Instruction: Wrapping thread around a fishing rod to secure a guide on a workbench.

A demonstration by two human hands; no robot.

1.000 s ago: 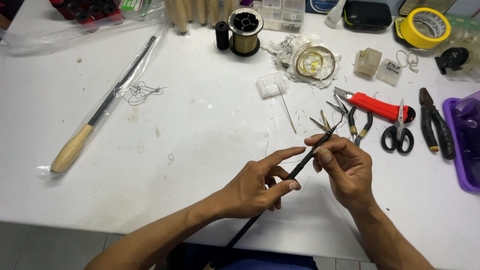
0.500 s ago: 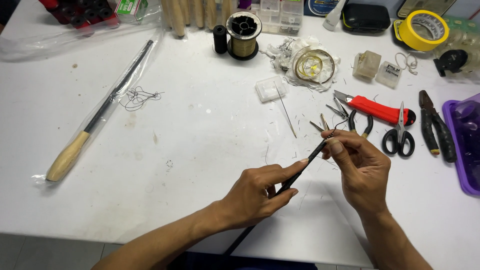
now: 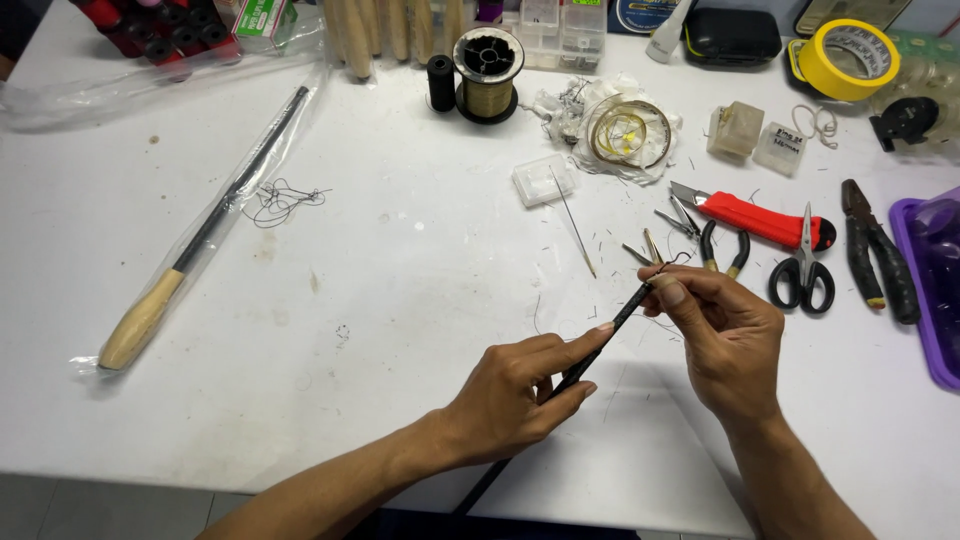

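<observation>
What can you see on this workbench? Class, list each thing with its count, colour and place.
thin rod: 1, black, held in both hands
bagged rod with wooden handle: 1, black and tan, left
wire spool: 1, gold, top centre
utility knife: 1, red, right
scissors: 1, black, right
pliers: 1, black, far right
tape roll: 1, yellow, top right
tray: 1, purple, right edge
table: 1, white
left hand: grips rod
right hand: fingers pinch rod tip

A thin black rod [image 3: 600, 345] slants up to the right above the white table, gripped mid-shaft and at its tip.
</observation>
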